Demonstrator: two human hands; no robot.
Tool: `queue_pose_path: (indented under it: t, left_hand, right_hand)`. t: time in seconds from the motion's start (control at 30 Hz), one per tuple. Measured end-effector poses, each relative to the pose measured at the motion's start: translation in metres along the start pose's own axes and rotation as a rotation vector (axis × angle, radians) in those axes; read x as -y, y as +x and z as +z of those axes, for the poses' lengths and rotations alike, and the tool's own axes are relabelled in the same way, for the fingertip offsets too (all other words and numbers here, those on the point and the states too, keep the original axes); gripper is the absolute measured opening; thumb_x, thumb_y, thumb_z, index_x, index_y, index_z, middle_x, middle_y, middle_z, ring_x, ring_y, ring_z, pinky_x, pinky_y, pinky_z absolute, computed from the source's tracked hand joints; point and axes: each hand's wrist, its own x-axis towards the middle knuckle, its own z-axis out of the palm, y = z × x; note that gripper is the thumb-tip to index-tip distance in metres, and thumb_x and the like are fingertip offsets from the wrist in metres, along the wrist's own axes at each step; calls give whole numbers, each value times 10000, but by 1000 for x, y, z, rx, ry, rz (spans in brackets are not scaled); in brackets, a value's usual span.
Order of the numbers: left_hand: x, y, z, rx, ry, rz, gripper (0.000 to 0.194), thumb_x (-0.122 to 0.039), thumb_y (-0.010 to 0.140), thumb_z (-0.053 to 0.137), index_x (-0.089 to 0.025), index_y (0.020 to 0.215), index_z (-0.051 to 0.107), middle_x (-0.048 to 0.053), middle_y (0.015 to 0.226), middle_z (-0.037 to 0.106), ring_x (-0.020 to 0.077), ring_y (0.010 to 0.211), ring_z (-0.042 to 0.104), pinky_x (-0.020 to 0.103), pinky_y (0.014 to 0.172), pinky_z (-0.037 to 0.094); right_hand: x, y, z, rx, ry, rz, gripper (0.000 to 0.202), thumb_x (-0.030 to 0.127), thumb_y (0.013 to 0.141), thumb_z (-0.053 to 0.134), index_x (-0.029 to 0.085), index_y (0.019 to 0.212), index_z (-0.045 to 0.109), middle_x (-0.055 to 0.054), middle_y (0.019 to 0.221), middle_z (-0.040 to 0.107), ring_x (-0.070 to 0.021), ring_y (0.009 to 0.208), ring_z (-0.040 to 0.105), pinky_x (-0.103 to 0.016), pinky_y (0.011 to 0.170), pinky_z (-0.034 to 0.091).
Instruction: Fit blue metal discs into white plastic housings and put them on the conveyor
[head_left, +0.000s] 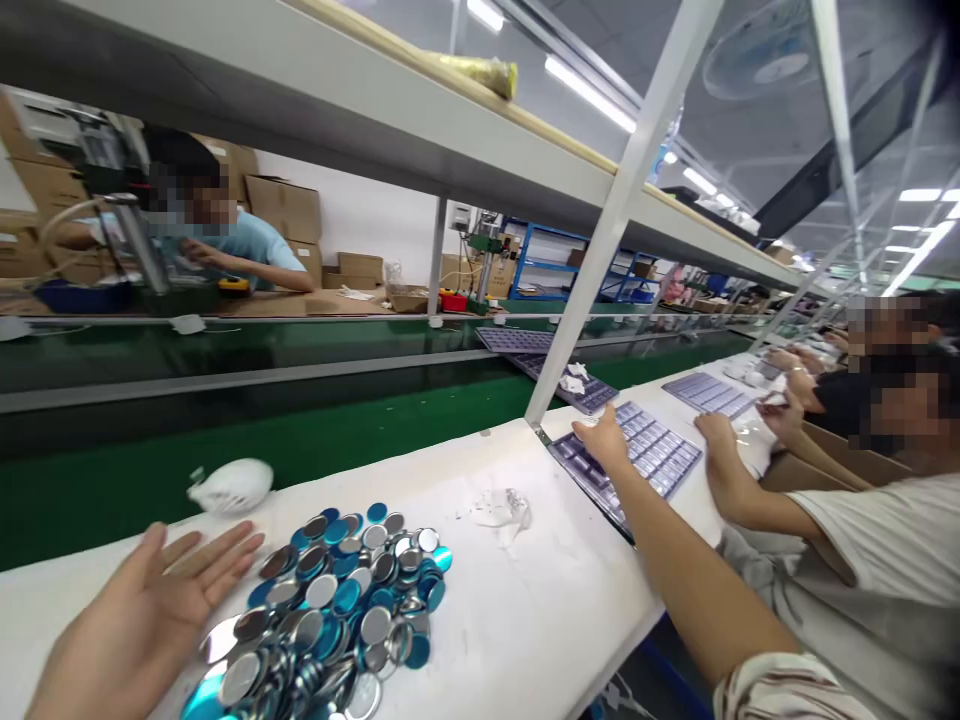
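Note:
Palm up with its fingers spread, my left hand [154,610] is at the lower left and holds nothing. Just right of it lies a heap of round silver and blue discs [337,590] on the white table [510,620]. A white rounded object [234,487] sits beyond my left fingers. My right hand [604,440], at the end of an outstretched arm with a striped sleeve, touches the left part of a compartmented tray [660,450]; its fingers are apart. Between the heap and the tray lies a crumpled clear plastic piece [504,508].
A green conveyor [405,400] runs behind the table, with more trays [585,388] on it. A slanted white post [600,270] rises beside my right hand. A person's hands [716,440] are near another tray [706,393] at right. Another person [255,245] works across the conveyor.

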Motion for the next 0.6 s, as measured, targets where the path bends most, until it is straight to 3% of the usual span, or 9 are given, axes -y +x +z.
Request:
queue_pose_path:
  t: [0.1,0.2,0.27,0.3,0.37,0.43,0.5,0.6]
  left_hand:
    - [-1,-12,0,56,1,-30,96,-288,889,670,-223,949,633,-68,846,741,119,807,666,195,739,550]
    - [2,-29,7,154,33,30,173,-295,782,795,-176,859,696,-26,736,701,124,672,610,177,629,526]
    - [5,-45,17,278,36,8,271,-387,777,797,-140,856,719,41,750,710,166,671,624,232,611,543]
    - [7,-54,23,335,33,-7,320,-432,803,764,-131,905,727,74,801,723,190,689,641,266,614,556]
    - [9,-69,34,438,-22,-55,404,-494,875,656,-145,1071,708,114,935,728,232,749,674,334,636,582]
    - [12,-78,39,503,-144,-130,410,-480,932,575,-165,1180,661,115,999,710,234,789,678,366,672,596]
    - [14,-80,40,497,-264,-171,349,-427,955,563,-162,1165,647,85,930,694,186,738,651,314,649,584]
    - [14,-73,33,414,-314,-140,295,-396,953,589,-167,1134,629,32,777,662,132,621,589,231,547,527]
  right_hand:
    - [18,-29,-4,15,60,-120,711,307,908,673,132,1504,328,-208,1373,547,-383,1268,528,-586,1067,386]
    - [45,-90,0,127,198,-331,873,357,850,697,184,1552,208,-163,1271,628,-348,1139,628,-475,993,473]
    - [67,-145,9,306,342,-504,913,386,797,732,271,1545,221,-67,1160,681,-260,944,702,-369,857,553]
    - [78,-174,15,476,506,-629,947,362,790,734,271,1558,187,-71,1165,672,-250,924,701,-364,822,561]
    - [101,-222,31,707,691,-774,983,338,757,766,283,1558,200,-72,1196,652,-250,987,680,-379,852,548]
    - [120,-252,47,816,706,-866,1035,329,703,823,275,1553,235,-88,1258,628,-277,1096,634,-414,921,518]
    - [131,-257,62,845,597,-940,915,324,772,782,269,1538,285,-82,1262,638,-260,1106,624,-399,932,509]
    - [136,-237,83,788,385,-996,376,225,967,518,223,1341,561,-80,1149,685,-225,1045,628,-368,920,487]
